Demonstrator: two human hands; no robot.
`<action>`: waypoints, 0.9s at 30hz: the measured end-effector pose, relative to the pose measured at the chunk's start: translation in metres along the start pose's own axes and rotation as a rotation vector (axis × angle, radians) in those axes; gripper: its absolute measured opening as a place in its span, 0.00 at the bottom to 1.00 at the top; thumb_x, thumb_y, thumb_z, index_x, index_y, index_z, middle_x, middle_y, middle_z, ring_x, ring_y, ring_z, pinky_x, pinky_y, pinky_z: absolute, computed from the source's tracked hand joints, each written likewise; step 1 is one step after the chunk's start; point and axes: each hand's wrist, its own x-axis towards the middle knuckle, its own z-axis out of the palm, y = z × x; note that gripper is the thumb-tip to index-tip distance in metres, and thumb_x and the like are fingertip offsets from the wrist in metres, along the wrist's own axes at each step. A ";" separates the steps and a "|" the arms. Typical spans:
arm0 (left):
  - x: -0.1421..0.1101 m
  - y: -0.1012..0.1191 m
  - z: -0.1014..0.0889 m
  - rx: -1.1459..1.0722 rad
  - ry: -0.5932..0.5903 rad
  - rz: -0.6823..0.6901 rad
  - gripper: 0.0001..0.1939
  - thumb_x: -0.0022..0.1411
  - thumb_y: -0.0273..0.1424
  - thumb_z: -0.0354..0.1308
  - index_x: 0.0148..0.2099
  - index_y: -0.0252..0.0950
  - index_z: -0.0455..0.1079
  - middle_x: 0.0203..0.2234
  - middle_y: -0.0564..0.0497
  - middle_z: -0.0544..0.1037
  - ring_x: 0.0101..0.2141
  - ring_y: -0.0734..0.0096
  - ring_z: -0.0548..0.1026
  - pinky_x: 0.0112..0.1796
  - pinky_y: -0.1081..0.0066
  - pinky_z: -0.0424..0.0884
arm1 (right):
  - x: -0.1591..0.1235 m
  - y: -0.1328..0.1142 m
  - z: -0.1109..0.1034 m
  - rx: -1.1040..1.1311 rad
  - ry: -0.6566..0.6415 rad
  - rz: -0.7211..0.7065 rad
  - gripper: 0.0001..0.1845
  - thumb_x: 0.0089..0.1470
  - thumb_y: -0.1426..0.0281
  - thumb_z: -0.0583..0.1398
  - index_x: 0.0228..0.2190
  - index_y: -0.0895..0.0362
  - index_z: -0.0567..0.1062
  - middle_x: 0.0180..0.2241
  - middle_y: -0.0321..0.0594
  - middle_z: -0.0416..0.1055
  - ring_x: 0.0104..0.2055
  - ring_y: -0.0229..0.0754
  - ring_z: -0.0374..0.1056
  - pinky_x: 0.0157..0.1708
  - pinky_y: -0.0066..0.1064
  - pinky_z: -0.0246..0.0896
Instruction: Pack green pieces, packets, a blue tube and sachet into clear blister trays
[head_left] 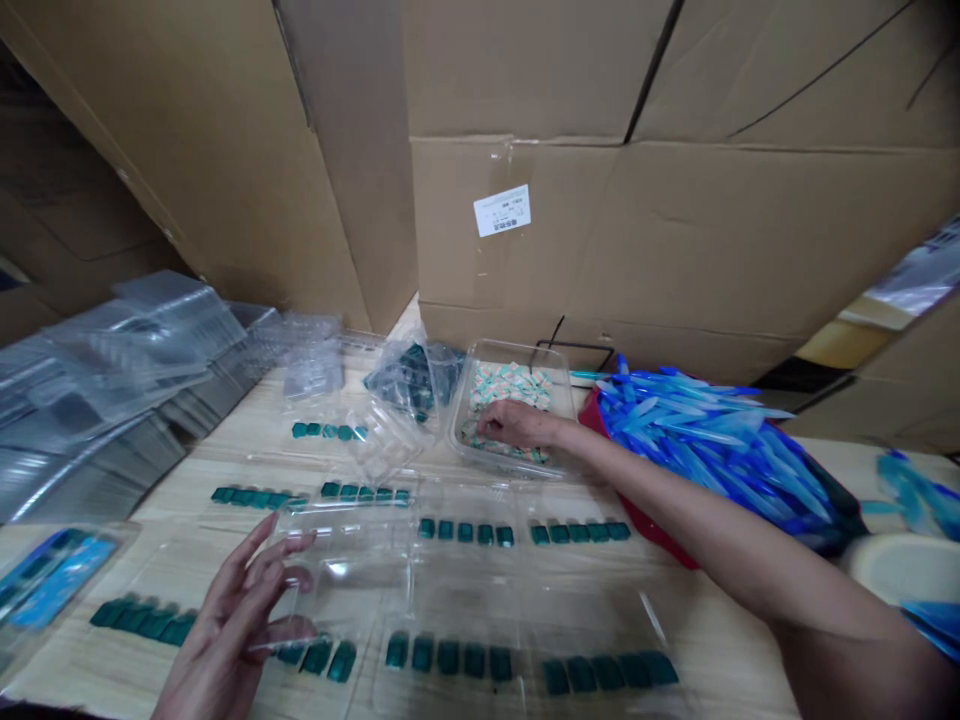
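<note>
Brown cardboard boxes stand along the far edge of the wooden table, one with a small white label taped to it. A stack of clear trays slants across the far left of the table, and beside it a clear bag holds a dark jumble of small pieces. On the right, a red basket overflows with blue plastic spikes, which crowd close to the clear tub at the far middle of the table. Rows of dark green pieces lie across the near part of the table, some under a clear tray. The right hand reaches across from the right, over the rows, and rests inside the tub with its fingers curled down among pale packets. The fingertips touch the packets, but whether they pinch any of them I cannot tell. The left hand is at the near left with its fingers spread, right at the left edge of the clear tray, thumb low and the others higher. Whether it actually grips that edge cannot be told from this view.
</note>
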 end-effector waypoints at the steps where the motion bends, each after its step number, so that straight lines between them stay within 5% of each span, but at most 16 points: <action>1: 0.000 0.000 0.000 -0.003 0.003 0.001 0.43 0.37 0.42 0.69 0.58 0.46 0.63 0.48 0.47 0.72 0.33 0.63 0.71 0.21 0.70 0.73 | -0.002 0.002 -0.003 0.038 0.008 0.010 0.12 0.42 0.80 0.57 0.28 0.60 0.79 0.24 0.35 0.73 0.26 0.34 0.64 0.26 0.23 0.53; 5: -0.002 0.000 0.004 -0.011 0.006 -0.003 0.43 0.36 0.41 0.69 0.57 0.46 0.63 0.48 0.47 0.73 0.32 0.64 0.71 0.21 0.70 0.73 | -0.003 0.007 -0.010 0.452 0.099 0.161 0.05 0.43 0.78 0.59 0.25 0.60 0.75 0.20 0.33 0.71 0.22 0.33 0.65 0.25 0.23 0.59; 10: -0.003 -0.002 0.009 -0.028 -0.003 0.041 0.42 0.38 0.42 0.68 0.58 0.45 0.63 0.47 0.46 0.73 0.30 0.66 0.70 0.18 0.72 0.71 | 0.013 -0.002 -0.002 0.913 0.031 0.329 0.04 0.40 0.77 0.63 0.21 0.60 0.72 0.18 0.32 0.71 0.20 0.33 0.67 0.25 0.24 0.66; 16: -0.002 -0.004 0.008 -0.014 0.013 0.044 0.40 0.39 0.41 0.68 0.57 0.45 0.64 0.47 0.46 0.73 0.30 0.66 0.71 0.19 0.72 0.70 | 0.024 -0.015 0.011 0.874 0.000 0.313 0.05 0.41 0.79 0.62 0.19 0.60 0.71 0.16 0.32 0.70 0.19 0.34 0.67 0.22 0.24 0.65; 27: -0.001 -0.003 0.006 0.017 -0.009 0.019 0.39 0.42 0.43 0.66 0.58 0.47 0.62 0.48 0.46 0.72 0.33 0.65 0.71 0.20 0.72 0.71 | 0.023 -0.014 0.011 0.458 0.097 0.253 0.06 0.43 0.79 0.56 0.20 0.61 0.72 0.16 0.32 0.68 0.19 0.31 0.64 0.19 0.19 0.58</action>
